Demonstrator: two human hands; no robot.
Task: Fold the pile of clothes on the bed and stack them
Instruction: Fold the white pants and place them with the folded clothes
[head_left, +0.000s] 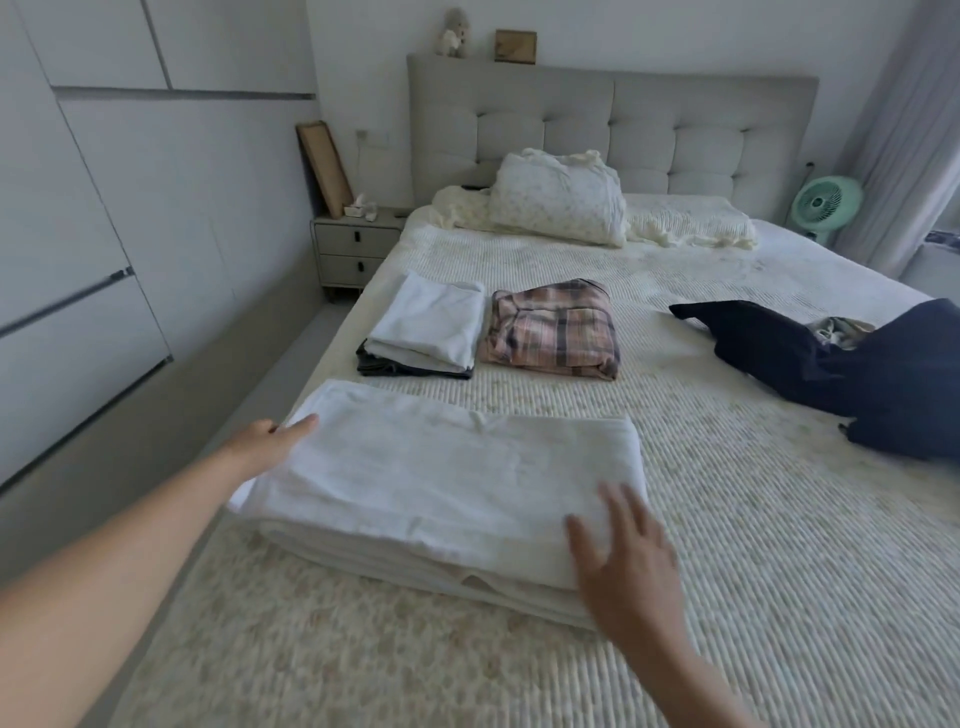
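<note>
we are resting our left hand (270, 439) with straight fingers on the far left corner of the folded white cloth (441, 488), lying near the bed's (753, 571) front edge. our right hand (623, 556) is hovering spread wide over its near right corner, blurred. beyond are sitting a white-topped stack (423, 327), a folded plaid garment (553, 330) and an unfolded navy garment (857, 364).

The dark navy garment (857, 364) runs off the right edge, so its full shape cannot be told. A small patterned cloth (839, 331) shows only partly, tucked among its folds. The right hand (626, 564) is motion-blurred and hides the near right corner of the folded white cloth (441, 483). Under the small white stack (428, 322) a dark item (395, 368) shows only as an edge. The far figurine (453, 34) on the headboard is too small to identify.
</note>
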